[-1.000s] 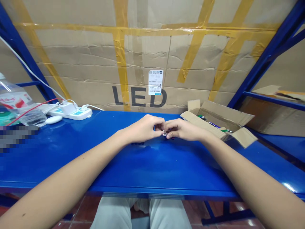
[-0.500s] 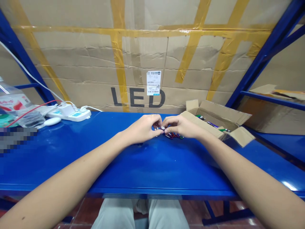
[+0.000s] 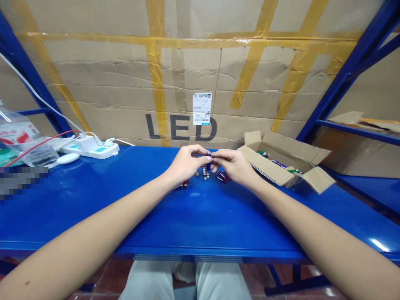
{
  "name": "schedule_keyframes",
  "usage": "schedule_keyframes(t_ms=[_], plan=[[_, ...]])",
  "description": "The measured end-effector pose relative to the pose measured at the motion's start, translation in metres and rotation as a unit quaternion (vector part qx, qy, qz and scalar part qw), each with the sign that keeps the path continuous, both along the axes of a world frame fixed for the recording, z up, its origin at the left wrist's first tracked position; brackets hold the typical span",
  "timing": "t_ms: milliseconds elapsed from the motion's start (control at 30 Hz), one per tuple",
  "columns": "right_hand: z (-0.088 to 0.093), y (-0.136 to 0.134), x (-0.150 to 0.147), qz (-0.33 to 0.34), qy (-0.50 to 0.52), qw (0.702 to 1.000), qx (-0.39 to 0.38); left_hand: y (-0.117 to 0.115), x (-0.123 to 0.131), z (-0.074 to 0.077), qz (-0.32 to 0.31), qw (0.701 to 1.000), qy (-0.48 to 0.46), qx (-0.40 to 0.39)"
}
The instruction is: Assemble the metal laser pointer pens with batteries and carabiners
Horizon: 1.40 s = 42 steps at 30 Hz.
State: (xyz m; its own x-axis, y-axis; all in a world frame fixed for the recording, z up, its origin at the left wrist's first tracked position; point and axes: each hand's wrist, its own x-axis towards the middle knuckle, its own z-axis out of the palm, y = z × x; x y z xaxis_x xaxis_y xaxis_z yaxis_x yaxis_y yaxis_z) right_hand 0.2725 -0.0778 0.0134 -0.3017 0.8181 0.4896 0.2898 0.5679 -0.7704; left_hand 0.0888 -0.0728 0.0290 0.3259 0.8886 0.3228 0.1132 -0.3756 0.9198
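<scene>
Right now, a small dark-blue cylinder (image 3: 208, 156) is pinched between the closed fingers (image 3: 200, 151) of the left hand (image 3: 187, 163) and right hand (image 3: 233, 165), just above the bench (image 3: 200, 216). Small metal pieces (image 3: 204, 173) lie below; handling this one piece seems the step in hand, calling for a steady pinch.

Compared with half a second earlier: left hand (image 3: 187, 163) and right hand (image 3: 233, 164) shifted farther from the body and raised, fingertips now meeting around a small dark blue cylinder (image 3: 208, 160). Newly uncovered just below the left hand's fingers, a cluster of small silver pieces (image 3: 204, 173). Just below the right hand, red-and-purple loops (image 3: 222, 176), no longer the earlier tight row. By the heel of the left hand, a small red piece (image 3: 185, 183), not seen before.
</scene>
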Motion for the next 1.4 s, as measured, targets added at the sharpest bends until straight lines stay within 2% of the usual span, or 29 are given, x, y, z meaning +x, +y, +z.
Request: schedule_keyframes(t_ms=[200, 433, 567, 700, 833, 900, 1000, 1133, 1267, 1400], plan=[[0.006, -0.002, 0.000, -0.044, 0.056, 0.997, -0.021, -0.005, 0.004, 0.004, 0.037, 0.998, -0.035, -0.027], [0.017, -0.010, -0.002, -0.036, 0.073, 0.997, -0.012, -0.011, 0.004, 0.004, -0.051, 0.998, 0.017, -0.037], [0.016, -0.009, -0.002, -0.043, 0.074, 0.996, -0.038, -0.010, 0.002, 0.004, -0.025, 0.998, 0.063, -0.010], [0.015, -0.008, 0.000, -0.027, 0.070, 0.995, -0.061, -0.004, -0.001, 0.002, 0.010, 0.996, 0.074, 0.048], [0.018, -0.012, 0.002, 0.003, 0.039, 0.997, -0.073, -0.004, -0.002, -0.002, -0.009, 0.991, 0.065, 0.119], [0.021, -0.016, 0.002, 0.014, 0.015, 0.996, -0.082, -0.006, -0.002, -0.004, -0.001, 0.980, 0.094, 0.174], [0.024, -0.019, 0.003, 0.033, -0.042, 0.995, -0.085, -0.010, -0.003, -0.003, 0.023, 0.948, 0.170, 0.268], [0.025, -0.017, 0.007, 0.032, -0.130, 0.991, -0.011, -0.012, -0.004, -0.002, 0.019, 0.917, 0.231, 0.325], [0.022, -0.014, 0.010, -0.020, -0.210, 0.970, 0.119, -0.009, -0.004, -0.001, 0.026, 0.902, 0.278, 0.328], [0.021, -0.015, 0.011, -0.035, -0.259, 0.945, 0.199, -0.008, -0.003, 0.002, 0.014, 0.901, 0.316, 0.297]])
